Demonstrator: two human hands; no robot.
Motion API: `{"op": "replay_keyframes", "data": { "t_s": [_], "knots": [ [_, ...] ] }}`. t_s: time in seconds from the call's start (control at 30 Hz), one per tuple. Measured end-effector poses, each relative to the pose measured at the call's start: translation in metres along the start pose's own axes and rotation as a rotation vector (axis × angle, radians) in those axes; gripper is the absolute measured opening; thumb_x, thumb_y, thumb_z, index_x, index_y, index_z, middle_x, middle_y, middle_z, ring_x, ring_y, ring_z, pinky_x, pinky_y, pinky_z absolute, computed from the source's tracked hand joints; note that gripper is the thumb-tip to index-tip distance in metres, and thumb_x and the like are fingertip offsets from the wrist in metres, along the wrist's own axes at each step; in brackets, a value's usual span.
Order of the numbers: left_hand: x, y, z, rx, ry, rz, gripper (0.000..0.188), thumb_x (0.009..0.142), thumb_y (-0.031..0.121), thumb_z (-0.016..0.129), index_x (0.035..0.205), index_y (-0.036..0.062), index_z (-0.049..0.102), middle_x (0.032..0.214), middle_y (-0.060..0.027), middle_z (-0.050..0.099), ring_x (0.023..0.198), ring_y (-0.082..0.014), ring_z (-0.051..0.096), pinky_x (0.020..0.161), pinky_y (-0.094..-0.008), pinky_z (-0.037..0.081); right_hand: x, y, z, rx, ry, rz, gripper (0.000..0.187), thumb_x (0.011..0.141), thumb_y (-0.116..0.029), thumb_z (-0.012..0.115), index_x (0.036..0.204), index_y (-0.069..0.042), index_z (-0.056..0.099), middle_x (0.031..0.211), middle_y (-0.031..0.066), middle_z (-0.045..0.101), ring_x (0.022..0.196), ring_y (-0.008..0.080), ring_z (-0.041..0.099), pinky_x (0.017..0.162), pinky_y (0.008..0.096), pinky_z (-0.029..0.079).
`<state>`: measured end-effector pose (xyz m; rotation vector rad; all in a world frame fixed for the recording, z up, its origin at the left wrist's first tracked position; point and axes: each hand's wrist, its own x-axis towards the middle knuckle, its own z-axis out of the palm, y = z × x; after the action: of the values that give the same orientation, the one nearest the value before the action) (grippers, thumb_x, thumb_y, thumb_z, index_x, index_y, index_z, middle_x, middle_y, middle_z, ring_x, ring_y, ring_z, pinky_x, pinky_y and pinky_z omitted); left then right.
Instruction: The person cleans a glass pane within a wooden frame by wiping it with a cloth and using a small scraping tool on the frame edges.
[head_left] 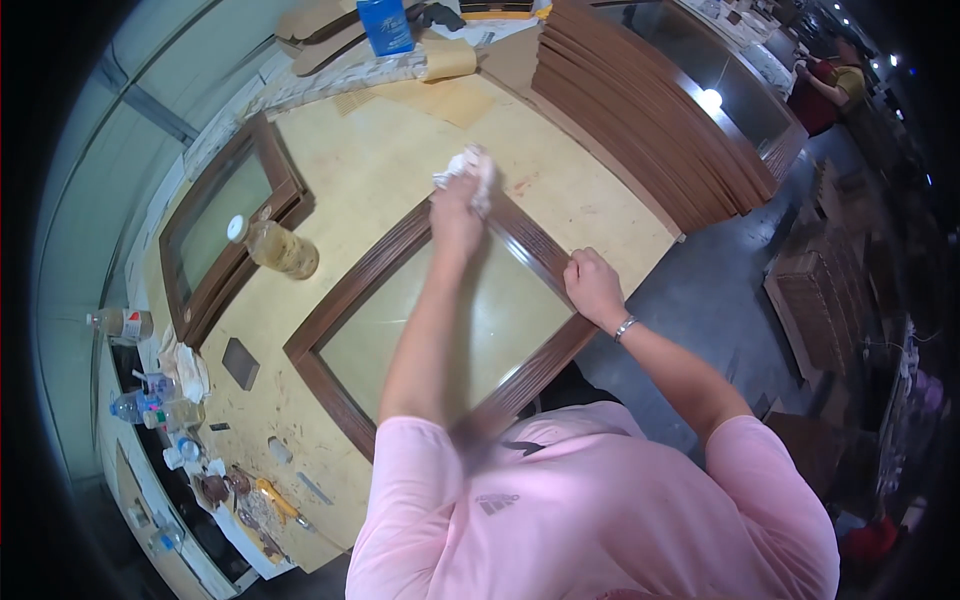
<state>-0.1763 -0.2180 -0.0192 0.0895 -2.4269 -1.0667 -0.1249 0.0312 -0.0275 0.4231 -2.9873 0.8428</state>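
A brown wooden frame with a glass pane (pixel 340 300) lies on the pale worktable (pixel 380 150). My left hand (pixel 455 215) presses a crumpled white cloth (pixel 470 168) onto the frame's far corner. My right hand (pixel 592 285) rests closed on the frame's right rail, holding it down; a bracelet sits on that wrist. My pink shirt fills the lower edge of the view.
A second glazed frame (pixel 215 225) lies at the left, with a plastic bottle of yellowish liquid (pixel 275 248) between the two. A stack of brown frames (pixel 650 120) leans at the back right. Bottles and small tools crowd the left shelf (pixel 170 400). Another person (pixel 830 85) stands far right.
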Motion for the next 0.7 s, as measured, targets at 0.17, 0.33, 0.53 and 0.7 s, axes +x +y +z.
{"op": "replay_keyframes", "data": {
  "t_s": [0.17,0.33,0.53,0.7],
  "knots": [
    [-0.144,0.081,0.006,-0.375,-0.486,0.096,0.042,0.076,-0.008,0.054,0.111,0.0063,0.072,0.113,-0.0173,0.071,0.108,-0.0352,0.067,0.097,-0.0398,0.051,-0.003,0.013,0.0,0.151,-0.001,0.095,0.022,0.092,-0.018,0.051,0.088,-0.001,0.064,0.093,0.0195,0.065,0.088,0.0412,0.063,0.078,0.0503,0.051],
    [-0.161,0.065,-0.07,-0.515,-0.293,-0.431,0.025,0.087,0.004,0.06,0.109,0.0073,0.073,0.093,-0.0164,0.074,0.083,-0.0316,0.073,0.079,-0.0377,0.056,-0.001,0.007,-0.001,0.118,-0.008,0.006,0.023,0.092,-0.021,0.055,0.082,-0.001,0.06,0.089,0.0185,0.062,0.083,0.0413,0.061,0.075,0.0499,0.05],
    [-0.189,0.06,-0.097,0.174,-0.394,-0.082,0.04,0.082,0.034,0.072,0.116,0.0132,0.068,0.088,-0.0179,0.071,0.079,-0.0386,0.069,0.072,-0.0444,0.056,-0.001,0.003,0.0,0.051,0.017,-0.026,0.026,0.092,-0.025,0.056,0.08,-0.001,0.057,0.086,0.019,0.062,0.081,0.0414,0.061,0.072,0.0498,0.049],
    [-0.246,0.01,-0.161,0.106,0.045,-0.416,0.032,0.078,0.005,0.067,0.11,0.0057,0.07,0.095,-0.0153,0.067,0.089,-0.0303,0.066,0.083,-0.0373,0.053,0.006,0.019,0.003,0.185,-0.016,0.073,0.031,0.091,-0.028,0.06,0.077,0.0,0.059,0.075,0.0181,0.061,0.072,0.0353,0.061,0.068,0.0447,0.048]
  ]
}}
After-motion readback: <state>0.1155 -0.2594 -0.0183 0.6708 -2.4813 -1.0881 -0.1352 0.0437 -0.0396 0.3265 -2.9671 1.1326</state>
